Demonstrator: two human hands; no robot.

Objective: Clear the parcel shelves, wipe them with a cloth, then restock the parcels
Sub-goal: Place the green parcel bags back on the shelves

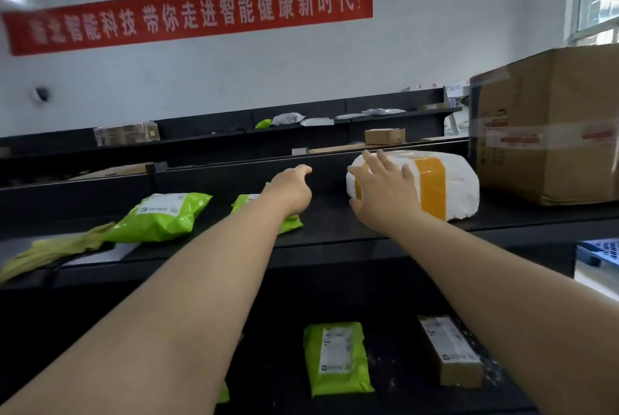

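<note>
On the black top shelf sits a white parcel with yellow tape. My right hand lies flat against its left side with the fingers spread. My left hand reaches over the shelf above a green mailer that it partly hides; its fingers are loosely curled and seem to hold nothing. Another green mailer lies further left. A yellow-green cloth lies at the shelf's left end.
A large cardboard box stands right of the white parcel. On the lower shelf lie a green mailer and a small brown box. More shelves with parcels stand behind. A blue crate is at right.
</note>
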